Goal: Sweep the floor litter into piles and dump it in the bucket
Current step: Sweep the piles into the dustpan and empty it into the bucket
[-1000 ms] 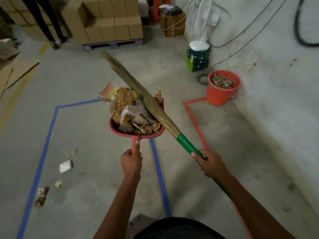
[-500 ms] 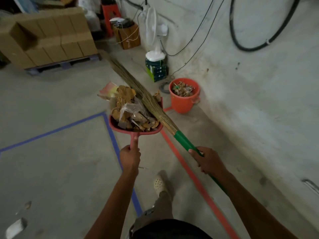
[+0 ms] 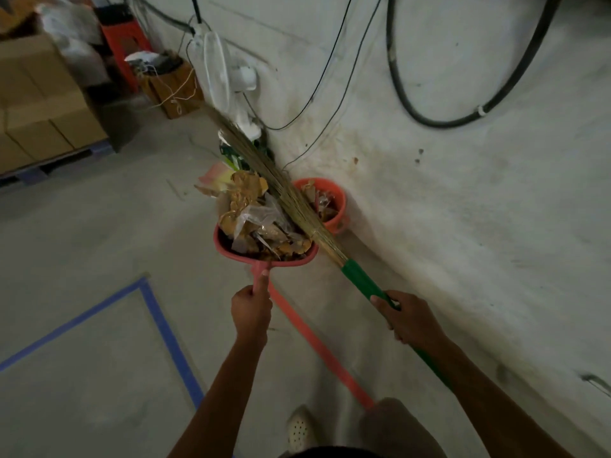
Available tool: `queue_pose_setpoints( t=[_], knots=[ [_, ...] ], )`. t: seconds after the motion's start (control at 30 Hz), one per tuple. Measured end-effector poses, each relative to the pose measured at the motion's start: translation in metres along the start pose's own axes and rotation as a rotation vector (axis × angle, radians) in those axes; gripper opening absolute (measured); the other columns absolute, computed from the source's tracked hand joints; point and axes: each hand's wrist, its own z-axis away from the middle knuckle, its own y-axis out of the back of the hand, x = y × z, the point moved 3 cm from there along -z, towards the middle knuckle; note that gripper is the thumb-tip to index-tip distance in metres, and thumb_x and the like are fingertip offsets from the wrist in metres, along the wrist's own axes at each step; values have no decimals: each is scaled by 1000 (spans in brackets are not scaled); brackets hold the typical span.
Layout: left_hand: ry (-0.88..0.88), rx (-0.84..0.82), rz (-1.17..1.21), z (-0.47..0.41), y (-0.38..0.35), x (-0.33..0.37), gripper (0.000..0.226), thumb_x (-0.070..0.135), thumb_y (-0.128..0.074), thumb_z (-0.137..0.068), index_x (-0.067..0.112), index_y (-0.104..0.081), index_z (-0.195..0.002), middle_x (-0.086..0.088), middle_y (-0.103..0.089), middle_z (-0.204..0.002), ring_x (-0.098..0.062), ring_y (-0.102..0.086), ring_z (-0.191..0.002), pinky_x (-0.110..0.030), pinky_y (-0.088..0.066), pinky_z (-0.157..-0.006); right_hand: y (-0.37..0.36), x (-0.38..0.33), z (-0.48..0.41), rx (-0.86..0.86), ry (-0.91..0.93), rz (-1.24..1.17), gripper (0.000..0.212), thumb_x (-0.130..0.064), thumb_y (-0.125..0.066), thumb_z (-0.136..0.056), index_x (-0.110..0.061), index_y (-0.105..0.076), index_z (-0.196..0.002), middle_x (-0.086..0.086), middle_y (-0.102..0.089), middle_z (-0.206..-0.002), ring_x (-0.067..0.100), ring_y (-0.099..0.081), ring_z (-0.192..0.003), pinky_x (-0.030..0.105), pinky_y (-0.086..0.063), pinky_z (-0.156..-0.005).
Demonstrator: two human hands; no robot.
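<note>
- Left hand (image 3: 251,309) curls round the dustpan (image 3: 228,249) handle; right hand (image 3: 410,322) grips the broom (image 3: 360,279), bristles pinning the litter (image 3: 254,213)
- Much closer now, the bucket (image 3: 339,206) sits seemingly just beyond the dustpan, so dumping looks next

No text is coming through legibly: the green box (image 3: 231,156) by the wall is showing only blurred markings, and the cardboard boxes (image 3: 43,104) are showing plain faces.
</note>
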Motion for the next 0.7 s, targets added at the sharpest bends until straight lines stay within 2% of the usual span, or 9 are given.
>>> queue_pose_setpoints(
  t=[0.1,0.27,0.47,0.6,0.7],
  knots=[
    [-2,-31,-10,-39,-38,22,65,60,-62,-89,3,-57,-57,0,-50,-46,-16,-47,-45,-32,-38,-53,12,-2,-52,11,-24,18,17,-50,-58,-96,-35,-64,-99,4,-68,-62,7,-58,-40,24,-52,-45],
    [1,-52,-24,-104,-109,51,58,54,-65,-92,7,-50,-61,-3,-45,-52,-11,-40,-41,-24,-32,-42,28,6,-151,4,-42,48,15,-51,-57,-96,-36,-59,-97,6,-69,-65,12,-61,-45,37,-57,-53],
    [68,-23,-91,-181,-194,68,61,57,-65,-91,6,-53,-60,-3,-49,-50,-12,-45,-43,-26,-36,-46,50,26,-272,-54,-67,46,16,-47,-57,-97,-32,-62,-100,4,-68,-63,12,-60,-44,36,-57,-53],
    [137,-24,-119,-219,-240,80,59,53,-64,-92,2,-57,-63,-6,-51,-53,-9,-46,-40,-19,-35,-39,65,40,-333,-119,-125,62,27,-45,-56,-99,-24,-65,-111,3,-67,-63,7,-56,-39,20,-49,-43],
    [225,-37,-132,-253,-272,80,58,57,-66,-90,7,-55,-62,-7,-52,-55,-15,-48,-46,-19,-35,-38,73,48,-379,-161,-179,65,31,-45,-56,-98,-21,-65,-117,4,-67,-64,5,-55,-39,16,-45,-42]
  ],
)
